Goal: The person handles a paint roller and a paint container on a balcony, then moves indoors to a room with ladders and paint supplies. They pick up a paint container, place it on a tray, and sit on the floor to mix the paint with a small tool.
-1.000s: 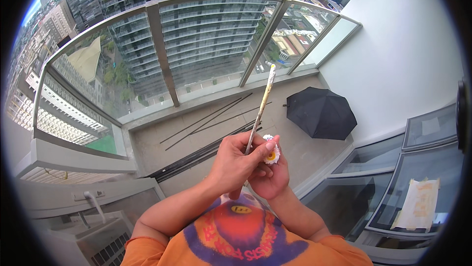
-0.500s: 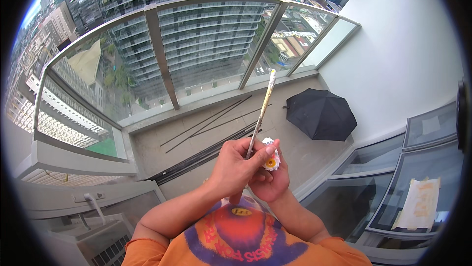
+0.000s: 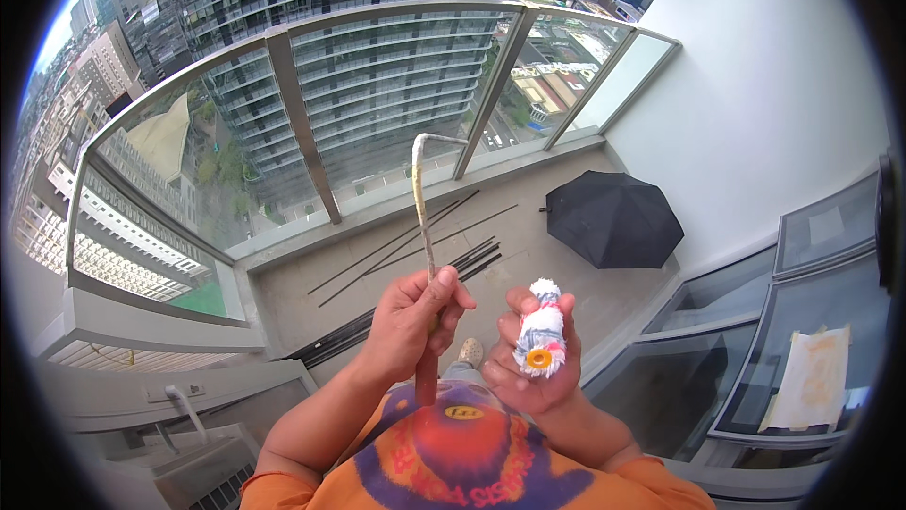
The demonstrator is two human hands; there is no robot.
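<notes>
Up at twelve, the glass railing [image 3: 305,123] spans the view; across the tiled floor [image 3: 514,269], an open black umbrella [image 3: 613,222] sits at three. In close, here's the roller frame [image 3: 419,191], upright near centre, left hand [image 3: 411,323] closed round it at seven, its bare end pointing to three. And at five, the fuzzy roller sleeve [image 3: 543,326], right hand [image 3: 540,392] clamped on it, hands apart! Watch out: a slack grip could drop that sleeve; a careless forward swing could knock frame against railing.

Roller frame [image 3: 419,191] — handle [image 3: 427,385] partly covered, black rods [image 3: 332,340] partly hidden, tower [image 3: 377,66] — top cut off
</notes>
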